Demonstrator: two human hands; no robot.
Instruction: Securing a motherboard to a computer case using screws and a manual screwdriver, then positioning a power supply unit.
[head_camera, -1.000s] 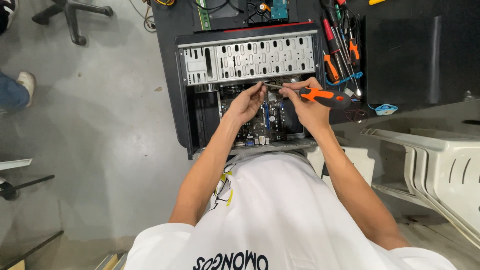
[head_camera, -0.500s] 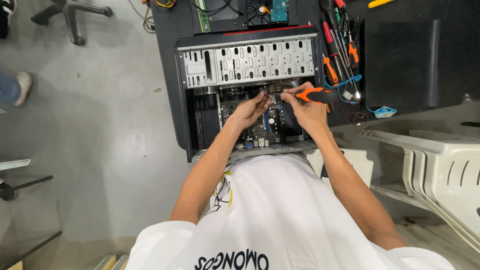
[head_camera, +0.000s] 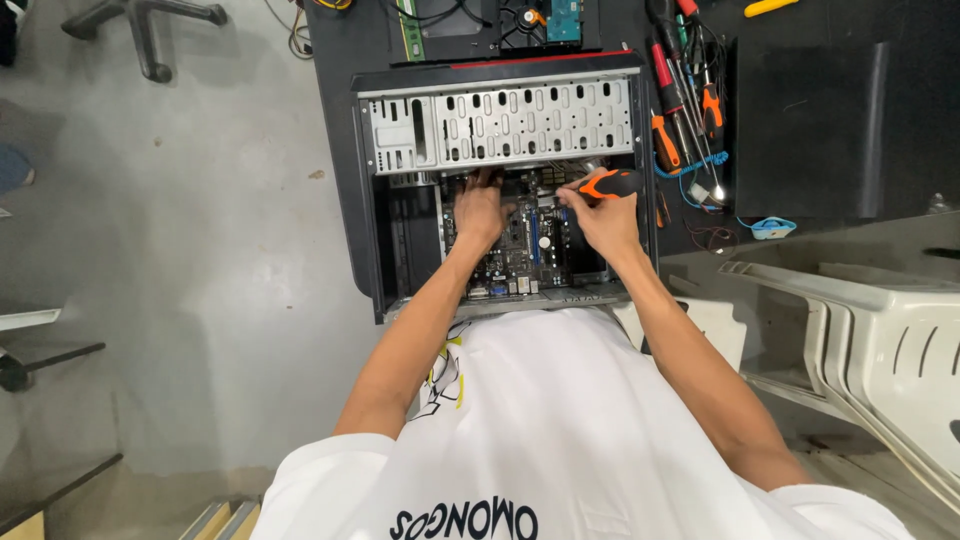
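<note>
An open computer case (head_camera: 400, 135) lies on its side on a black table, its motherboard (head_camera: 520, 250) exposed. My left hand (head_camera: 480, 208) rests flat inside the case on the upper left part of the board, fingers spread, holding nothing. My right hand (head_camera: 605, 215) grips an orange-and-black handled screwdriver (head_camera: 610, 184), its tip pointing left toward the board's top edge under the silver drive cage (head_camera: 540, 122). The tip itself is hidden in shadow.
Several screwdrivers and pliers (head_camera: 685, 90) lie on the black table (head_camera: 820, 110) right of the case, with a blue cable (head_camera: 700, 165). A white plastic chair (head_camera: 880, 330) stands at right. An office chair base (head_camera: 150, 25) sits on the grey floor at top left.
Both hands have moved deeper into the case toward the drive cage. My left hand has flattened onto the board, and the tool in my right hand has swung left toward the board.
</note>
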